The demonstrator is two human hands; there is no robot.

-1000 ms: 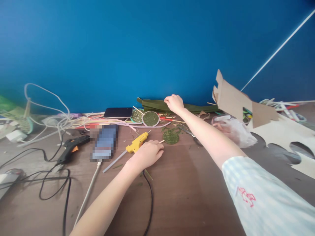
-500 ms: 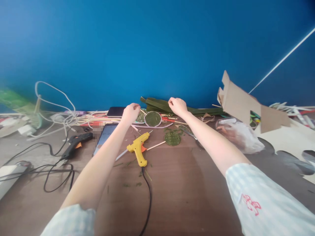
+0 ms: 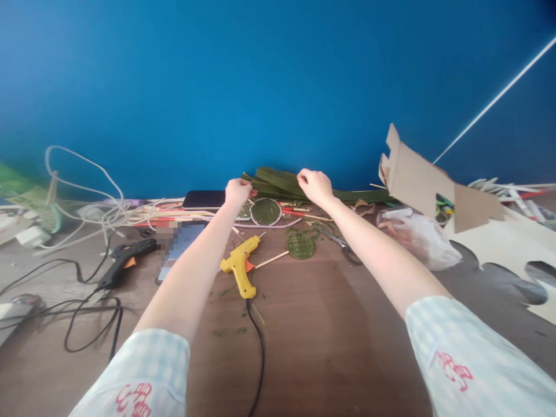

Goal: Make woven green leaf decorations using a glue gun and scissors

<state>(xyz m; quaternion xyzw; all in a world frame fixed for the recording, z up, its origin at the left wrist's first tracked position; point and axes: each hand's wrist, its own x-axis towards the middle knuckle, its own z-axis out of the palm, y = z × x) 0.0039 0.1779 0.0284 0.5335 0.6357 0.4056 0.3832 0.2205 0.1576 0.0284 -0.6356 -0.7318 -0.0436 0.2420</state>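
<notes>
A bundle of long, flat dark green leaf strips [image 3: 278, 182] lies along the foot of the blue wall. My left hand [image 3: 238, 193] is at the bundle's left end, fingertips pinched on a strip. Curled over the middle of the bundle, my right hand [image 3: 315, 186] grips the leaves; its fingertips are partly hidden. Just below my hands is a round green woven disc with a pale rim [image 3: 266, 212]. Nearer to me lies a green woven disc [image 3: 300, 245] with a thin wooden stick [image 3: 272, 259] reaching from it to a yellow glue gun [image 3: 240, 266].
Scissors [image 3: 341, 245] rest beneath my right forearm. Left are a black glue gun [image 3: 124, 262], a phone [image 3: 185, 246], a dark phone [image 3: 202, 200] and tangled white cables [image 3: 110, 214]. Right are a clear plastic bag [image 3: 421, 237] and a cut cardboard box [image 3: 421, 174].
My left hand has shifted right, to the end of the leaf strips. My right hand stays at the bundle, and the strips have lifted slightly. The view has turned a little right.
</notes>
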